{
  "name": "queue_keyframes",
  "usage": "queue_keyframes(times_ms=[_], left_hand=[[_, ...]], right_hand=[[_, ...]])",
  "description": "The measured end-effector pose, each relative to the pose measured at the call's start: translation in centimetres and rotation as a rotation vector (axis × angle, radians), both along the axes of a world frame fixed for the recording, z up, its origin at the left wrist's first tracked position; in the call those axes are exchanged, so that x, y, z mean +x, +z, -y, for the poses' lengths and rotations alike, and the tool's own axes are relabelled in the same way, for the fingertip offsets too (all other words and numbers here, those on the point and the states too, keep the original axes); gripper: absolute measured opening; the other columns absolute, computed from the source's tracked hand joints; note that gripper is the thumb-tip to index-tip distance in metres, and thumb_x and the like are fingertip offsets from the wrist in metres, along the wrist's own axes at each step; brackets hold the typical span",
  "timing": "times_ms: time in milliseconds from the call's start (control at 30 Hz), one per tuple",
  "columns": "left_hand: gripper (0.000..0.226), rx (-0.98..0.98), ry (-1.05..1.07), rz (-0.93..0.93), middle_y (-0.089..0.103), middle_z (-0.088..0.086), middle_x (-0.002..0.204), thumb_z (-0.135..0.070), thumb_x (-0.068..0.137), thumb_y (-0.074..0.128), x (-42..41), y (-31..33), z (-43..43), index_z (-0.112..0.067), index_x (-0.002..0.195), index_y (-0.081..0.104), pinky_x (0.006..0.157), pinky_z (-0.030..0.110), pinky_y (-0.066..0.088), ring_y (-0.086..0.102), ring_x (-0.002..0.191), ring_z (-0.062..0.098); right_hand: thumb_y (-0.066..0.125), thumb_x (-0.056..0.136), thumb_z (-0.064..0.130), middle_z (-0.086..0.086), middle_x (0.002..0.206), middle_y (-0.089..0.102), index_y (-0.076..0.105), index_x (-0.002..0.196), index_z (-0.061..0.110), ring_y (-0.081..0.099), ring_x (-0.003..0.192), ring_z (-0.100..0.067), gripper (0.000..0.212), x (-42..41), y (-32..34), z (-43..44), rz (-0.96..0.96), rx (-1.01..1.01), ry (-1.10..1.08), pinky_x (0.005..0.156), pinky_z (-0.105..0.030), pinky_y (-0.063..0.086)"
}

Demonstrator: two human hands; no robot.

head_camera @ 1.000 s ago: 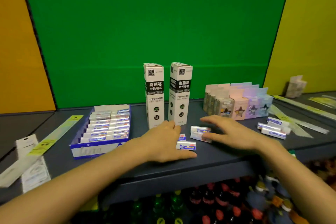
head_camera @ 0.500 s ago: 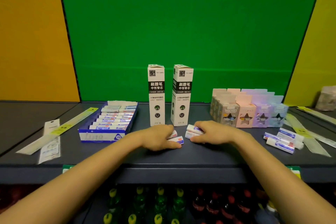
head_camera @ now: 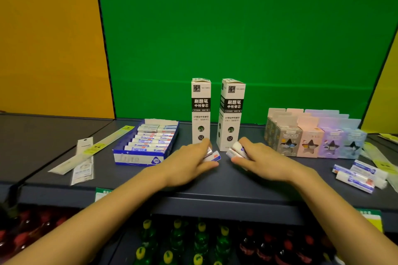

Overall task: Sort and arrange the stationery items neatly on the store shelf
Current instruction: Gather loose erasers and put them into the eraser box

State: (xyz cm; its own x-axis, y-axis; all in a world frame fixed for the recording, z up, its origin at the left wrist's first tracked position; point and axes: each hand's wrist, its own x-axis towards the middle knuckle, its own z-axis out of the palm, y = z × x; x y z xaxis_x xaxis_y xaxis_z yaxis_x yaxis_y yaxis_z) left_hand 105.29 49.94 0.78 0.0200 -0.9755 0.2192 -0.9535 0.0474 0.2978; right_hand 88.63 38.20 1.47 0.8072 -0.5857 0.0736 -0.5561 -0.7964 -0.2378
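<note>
Now both hands have closed where a second ago they lay flat: the left hand [head_camera: 189,164] curls round small white erasers with blue-and-red sleeves [head_camera: 212,155], the right hand [head_camera: 263,160] grips more white erasers [head_camera: 237,148], low on the dark grey shelf [head_camera: 215,186] before two tall white refill boxes [head_camera: 201,112]; gathered, they seem ready for the blue cardboard eraser tray [head_camera: 137,159]

Around the gripped erasers [head_camera: 238,148]
Refill boxes [head_camera: 201,112] stood just behind; eraser tray [head_camera: 133,158] lay left, star boxes [head_camera: 310,144] right.

Two refill boxes [head_camera: 201,112] [head_camera: 231,114], one eraser tray [head_camera: 137,158], two hands [head_camera: 187,163] [head_camera: 262,161]
</note>
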Motion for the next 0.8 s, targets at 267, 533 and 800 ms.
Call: queue_keyframes(times_ms=[267,533,800], left_hand=[[0.019,-0.008,0.096,-0.280,0.048,-0.004,0.074,-0.034,0.092,0.049,5.3,3.4,-3.6,-0.017,0.083,0.044,0.057,0.019,0.033,0.041,0.065,0.009],[0.029,-0.019,0.194,-0.279,0.060,0.010,0.090,-0.030,0.086,0.060,14.6,4.7,-4.8,-0.006,0.100,0.054,0.063,0.029,0.040,0.054,0.077,0.021],[0.031,-0.088,0.178,-0.261,0.067,0.008,0.085,-0.026,0.074,0.074,19.8,4.3,-3.0,-0.003,0.093,0.063,0.060,0.028,0.043,0.056,0.069,0.016]], right_hand=[[0.039,0.094,0.042,-0.005,0.092,0.056,0.041,0.096,0.010,0.051,0.081,-0.022,0.032,4.0,1.8,-3.1,0.219,0.015,0.157,0.068,-0.031,0.038],[0.041,0.094,0.038,0.002,0.088,0.053,0.049,0.106,0.012,0.047,0.073,-0.009,0.029,11.4,2.7,-4.3,0.283,-0.036,0.223,0.065,-0.019,0.037],[0.055,0.089,0.031,-0.002,0.106,0.067,0.060,0.113,0.017,0.051,0.083,-0.008,0.028,17.4,2.5,-3.3,0.306,-0.132,0.137,0.072,-0.025,0.039]])
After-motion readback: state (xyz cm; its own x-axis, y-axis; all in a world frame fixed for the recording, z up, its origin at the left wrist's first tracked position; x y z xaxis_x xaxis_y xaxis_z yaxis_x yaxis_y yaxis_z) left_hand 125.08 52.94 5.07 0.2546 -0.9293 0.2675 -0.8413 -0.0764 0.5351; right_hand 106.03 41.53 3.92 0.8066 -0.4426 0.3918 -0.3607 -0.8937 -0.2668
